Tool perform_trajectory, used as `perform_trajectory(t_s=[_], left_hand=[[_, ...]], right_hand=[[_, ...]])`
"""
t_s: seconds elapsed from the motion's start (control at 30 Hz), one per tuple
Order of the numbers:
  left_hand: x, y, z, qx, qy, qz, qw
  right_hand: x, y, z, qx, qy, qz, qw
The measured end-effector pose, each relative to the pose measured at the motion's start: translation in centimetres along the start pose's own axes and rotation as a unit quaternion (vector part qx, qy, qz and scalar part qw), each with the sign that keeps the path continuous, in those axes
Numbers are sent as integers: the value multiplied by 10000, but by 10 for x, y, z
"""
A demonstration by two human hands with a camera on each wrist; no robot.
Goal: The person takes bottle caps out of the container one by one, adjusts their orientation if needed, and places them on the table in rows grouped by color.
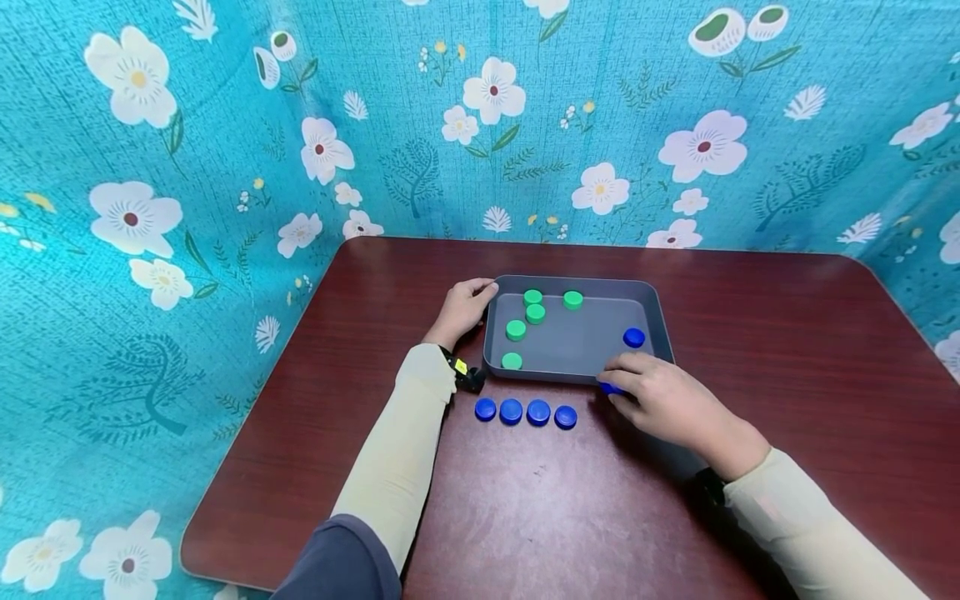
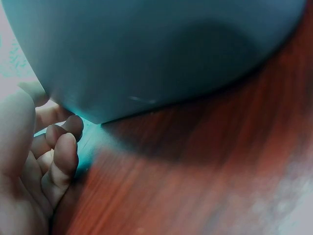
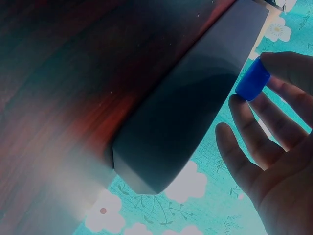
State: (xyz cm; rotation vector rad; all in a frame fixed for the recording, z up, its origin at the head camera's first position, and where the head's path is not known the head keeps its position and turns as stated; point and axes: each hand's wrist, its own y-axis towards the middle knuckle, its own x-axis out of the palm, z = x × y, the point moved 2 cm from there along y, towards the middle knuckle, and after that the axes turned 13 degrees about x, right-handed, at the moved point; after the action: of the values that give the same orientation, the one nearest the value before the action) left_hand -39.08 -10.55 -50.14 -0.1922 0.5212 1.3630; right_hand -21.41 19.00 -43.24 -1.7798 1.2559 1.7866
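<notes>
A dark grey tray (image 1: pixel 585 333) lies on the table with several green bottle caps (image 1: pixel 535 314) spread over its left half. One blue cap (image 1: pixel 633 337) rests inside near its right end. My right hand (image 1: pixel 663 400) pinches another blue bottle cap (image 3: pixel 253 81) between thumb and fingertips, at the tray's near right rim. My left hand (image 1: pixel 461 310) holds the tray's far left corner, thumb at the rim; in the left wrist view its fingers (image 2: pixel 66 154) curl beside the tray wall. Several blue caps (image 1: pixel 512 412) sit in a row on the table in front of the tray.
The dark red wooden table (image 1: pixel 495 517) has rounded corners. A turquoise flowered cloth (image 1: pixel 420 108) hangs behind it and down its left side. A black strap with a small camera (image 1: pixel 467 372) sits on the left wrist, close to the tray's near left corner.
</notes>
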Motion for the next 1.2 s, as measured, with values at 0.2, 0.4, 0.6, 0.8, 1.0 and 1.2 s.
perform_trajectory(t_s=[0.2,0.4,0.6,0.8,1.0,1.2], left_hand=[[0,1,0,-4,42,20,10000],[-1,2,0,-26,17,-15,10000],[0,1,-1,-28,24,14,10000],[1,2,0,-17,27,37,10000],[1,1,1,-23,17,30,10000],[0,0,1,2,36,74,10000]], right_hand=[[2,-1,-2,-10,-15,-32,10000],[3,-3,-5,103,-66,-166,9998],[5,-4,-6,47,-56,-124,9999],[6,-5,-10,-135,10,13,9999],[8,-6,-14,-145,63,-54,9999],[9,-6,-16,-15,34,-225,9997]])
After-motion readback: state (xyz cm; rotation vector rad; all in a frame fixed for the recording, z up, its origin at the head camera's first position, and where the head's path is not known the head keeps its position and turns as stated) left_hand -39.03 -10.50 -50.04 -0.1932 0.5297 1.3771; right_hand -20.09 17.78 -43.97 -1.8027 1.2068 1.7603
